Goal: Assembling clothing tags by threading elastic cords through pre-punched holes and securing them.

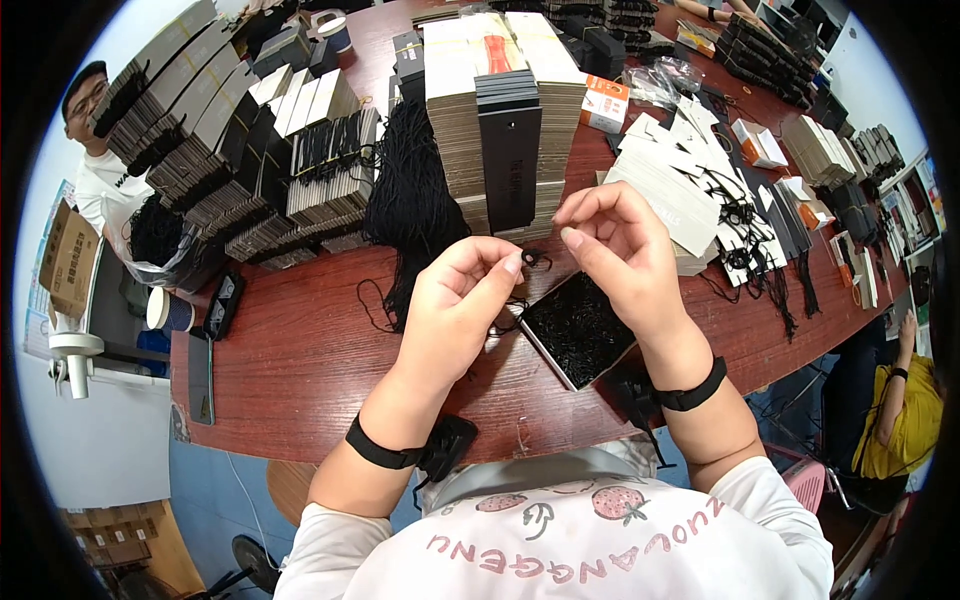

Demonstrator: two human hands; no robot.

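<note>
Left hand (455,300) pinches cord (540,258), right hand (630,260) curls, hold unclear, near a tray (548,352) by the front edge of the table (290,350), bare leftward.

Brown cardboard box (72,258), paper cup (180,314), yellow-shirted person (908,430)

A thin black cord (538,261) is pinched at the fingertips of the left hand (455,300), its visible end curling into a small, slack loop beyond them. More dark strands show just under that hand; whether they belong to the same cord is unclear. Just beside it sits a shallow, open box (547,353) with a pale rim, turned at an angle, full of small, shiny black pieces (578,328), loosely jumbled.
</note>
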